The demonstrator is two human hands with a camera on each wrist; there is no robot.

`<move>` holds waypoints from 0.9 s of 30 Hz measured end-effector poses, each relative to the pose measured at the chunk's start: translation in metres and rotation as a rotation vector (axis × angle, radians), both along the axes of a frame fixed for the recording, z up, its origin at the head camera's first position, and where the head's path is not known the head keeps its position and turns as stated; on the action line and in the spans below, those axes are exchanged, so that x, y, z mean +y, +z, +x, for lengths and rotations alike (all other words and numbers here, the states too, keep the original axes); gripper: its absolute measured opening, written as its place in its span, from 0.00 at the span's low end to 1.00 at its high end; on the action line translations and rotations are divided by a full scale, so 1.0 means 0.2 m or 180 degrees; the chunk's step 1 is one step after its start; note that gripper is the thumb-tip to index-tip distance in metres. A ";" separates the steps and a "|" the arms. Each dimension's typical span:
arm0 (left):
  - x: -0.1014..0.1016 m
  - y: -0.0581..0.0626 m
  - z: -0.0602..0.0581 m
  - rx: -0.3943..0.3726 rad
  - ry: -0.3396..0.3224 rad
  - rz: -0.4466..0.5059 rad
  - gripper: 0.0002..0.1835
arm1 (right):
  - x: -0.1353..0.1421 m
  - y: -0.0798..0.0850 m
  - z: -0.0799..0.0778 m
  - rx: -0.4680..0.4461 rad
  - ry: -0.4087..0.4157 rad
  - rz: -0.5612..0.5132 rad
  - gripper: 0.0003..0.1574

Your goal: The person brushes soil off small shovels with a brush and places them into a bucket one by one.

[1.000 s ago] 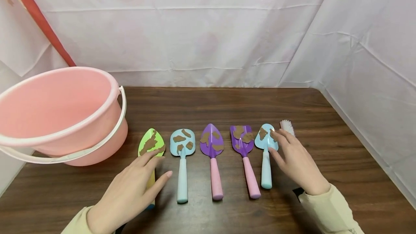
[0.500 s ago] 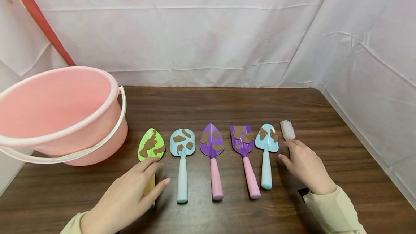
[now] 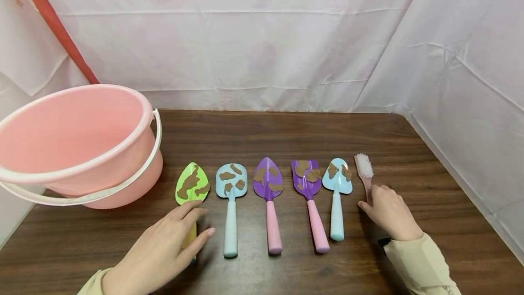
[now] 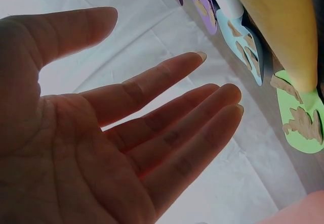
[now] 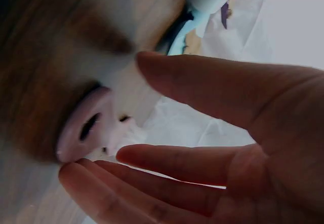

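Observation:
My right hand (image 3: 391, 213) is at the handle of a pink brush with white bristles (image 3: 364, 166). In the right wrist view the fingertips lie right at the side of the brush's handle (image 5: 76, 133), with the thumb apart on the other side. My left hand (image 3: 163, 242), fingers spread, hovers over a trowel with a green blade (image 3: 192, 182) and yellow handle (image 4: 286, 32). The left wrist view shows that palm holding nothing. Brown patches mark the green blade.
Between the hands lie a light blue spade (image 3: 230, 229), a purple pointed trowel (image 3: 273, 229), a purple square one (image 3: 318, 226) and a smaller blue one (image 3: 337, 217), all brown-patched. A pink bucket (image 3: 135, 149) with a white handle stands left on the wooden table (image 3: 266, 131).
My right hand has drawn back from over the small blue trowel and the brush to the brush's handle, uncovering the bristles. The left hand has shifted slightly down and left.

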State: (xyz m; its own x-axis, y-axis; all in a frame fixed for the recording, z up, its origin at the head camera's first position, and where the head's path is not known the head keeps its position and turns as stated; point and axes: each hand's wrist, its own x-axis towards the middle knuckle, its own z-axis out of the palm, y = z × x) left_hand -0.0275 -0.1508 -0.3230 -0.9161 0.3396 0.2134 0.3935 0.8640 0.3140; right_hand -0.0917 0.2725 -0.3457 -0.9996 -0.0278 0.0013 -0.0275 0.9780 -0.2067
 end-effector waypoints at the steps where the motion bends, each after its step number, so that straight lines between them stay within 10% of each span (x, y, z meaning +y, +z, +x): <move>1: 0.00 0.00 0.00 -0.0004 0.0003 0.0000 0.19 | 0.01 -0.01 0.00 0.0000 -0.0009 -0.0005 0.21; 27: -0.02 0.00 0.00 -0.0025 0.0106 -0.0016 0.20 | 0.09 -0.02 -0.07 -0.0083 -0.0055 -0.0186 0.16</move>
State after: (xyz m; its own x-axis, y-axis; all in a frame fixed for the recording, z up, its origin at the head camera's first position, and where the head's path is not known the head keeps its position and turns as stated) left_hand -0.0277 -0.1551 -0.3237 -0.9285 0.3098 0.2044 0.3619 0.8783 0.3125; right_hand -0.1048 0.2913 -0.3489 -0.9997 -0.0111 -0.0237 -0.0045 0.9646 -0.2638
